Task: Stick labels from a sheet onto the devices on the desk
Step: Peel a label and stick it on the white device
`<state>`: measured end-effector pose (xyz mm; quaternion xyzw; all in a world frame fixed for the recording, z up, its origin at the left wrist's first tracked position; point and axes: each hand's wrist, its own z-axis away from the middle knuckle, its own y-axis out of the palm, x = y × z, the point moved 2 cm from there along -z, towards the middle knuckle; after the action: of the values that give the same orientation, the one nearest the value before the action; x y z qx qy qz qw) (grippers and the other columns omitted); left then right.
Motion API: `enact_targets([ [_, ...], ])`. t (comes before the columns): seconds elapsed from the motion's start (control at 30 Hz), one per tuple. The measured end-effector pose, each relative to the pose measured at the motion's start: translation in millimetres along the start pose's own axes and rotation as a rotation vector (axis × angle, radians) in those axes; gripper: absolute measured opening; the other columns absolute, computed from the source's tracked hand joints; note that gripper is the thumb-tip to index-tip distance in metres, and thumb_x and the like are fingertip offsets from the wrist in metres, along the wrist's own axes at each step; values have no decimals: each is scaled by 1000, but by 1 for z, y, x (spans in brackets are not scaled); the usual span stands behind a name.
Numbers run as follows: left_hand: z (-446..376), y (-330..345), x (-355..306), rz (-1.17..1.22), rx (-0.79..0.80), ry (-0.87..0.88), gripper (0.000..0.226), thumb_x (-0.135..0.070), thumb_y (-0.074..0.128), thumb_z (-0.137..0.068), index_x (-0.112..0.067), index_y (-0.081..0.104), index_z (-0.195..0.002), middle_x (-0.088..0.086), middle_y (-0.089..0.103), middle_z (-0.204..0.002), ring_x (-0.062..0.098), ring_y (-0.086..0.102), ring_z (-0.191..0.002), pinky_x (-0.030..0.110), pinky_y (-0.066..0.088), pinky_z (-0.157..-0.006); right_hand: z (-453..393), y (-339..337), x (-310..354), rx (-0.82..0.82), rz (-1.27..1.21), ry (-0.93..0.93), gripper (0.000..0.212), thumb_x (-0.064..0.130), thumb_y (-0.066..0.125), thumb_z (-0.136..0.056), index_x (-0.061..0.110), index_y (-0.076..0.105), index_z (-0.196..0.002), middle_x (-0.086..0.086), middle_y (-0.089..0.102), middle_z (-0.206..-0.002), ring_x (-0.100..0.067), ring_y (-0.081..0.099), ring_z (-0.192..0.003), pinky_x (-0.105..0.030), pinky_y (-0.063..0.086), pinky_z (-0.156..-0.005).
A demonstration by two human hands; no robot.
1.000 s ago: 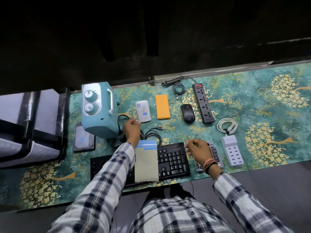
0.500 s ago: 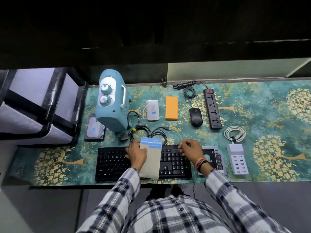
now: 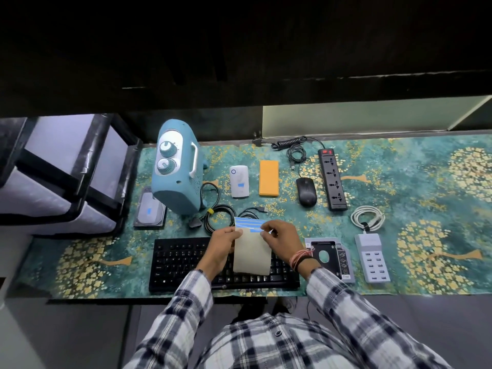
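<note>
The left hand point(image 3: 223, 242) is pinching the label sheet point(image 3: 252, 250) upright over the keyboard point(image 3: 183, 262), long axis running near to far. The right hand point(image 3: 282, 242) is closing its grip narrowly on a blue label point(image 3: 269, 231) at the sheet's far right edge. The unlabelled orange device point(image 3: 269, 178) is lying on the tabletop point(image 3: 399, 187) straight beyond, nearer the right hand.

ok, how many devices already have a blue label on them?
2: the white power bank beside the orange one, and the hard drive left of the blue heater. Labels on hidden sides can't be ruled out.
</note>
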<state>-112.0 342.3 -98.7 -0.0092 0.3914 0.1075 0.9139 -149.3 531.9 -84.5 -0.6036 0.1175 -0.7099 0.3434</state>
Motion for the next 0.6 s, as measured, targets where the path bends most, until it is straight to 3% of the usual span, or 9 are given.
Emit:
enact_targets([
  [0.2, 8, 14, 1, 120, 76, -6, 25, -15, 61, -100, 5, 72, -107, 13, 74, -91, 18, 67, -72, 26, 53, -62, -4, 5, 4, -6, -25, 5, 16, 23, 74, -84, 11, 75, -95, -4, 70, -94, -15, 62, -75, -29, 52, -78],
  [0.4, 7, 19, 6, 143, 86, 34, 24, -17, 64, -99, 3, 76, -106, 24, 74, -109, 26, 69, -89, 38, 54, -81, -3, 6, 4, 0, -46, 29, 16, 23, 76, -82, 10, 77, -90, 0, 75, -88, -12, 66, -76, -26, 54, -76],
  [0.6, 5, 19, 6, 105, 105, 50, 22, -17, 64, -99, -1, 78, -104, 26, 74, -110, 33, 69, -95, 46, 53, -91, -4, 6, 2, 13, -34, 49, 15, 24, 76, -80, 11, 78, -87, 0, 75, -83, -12, 65, -75, -20, 50, -71],
])
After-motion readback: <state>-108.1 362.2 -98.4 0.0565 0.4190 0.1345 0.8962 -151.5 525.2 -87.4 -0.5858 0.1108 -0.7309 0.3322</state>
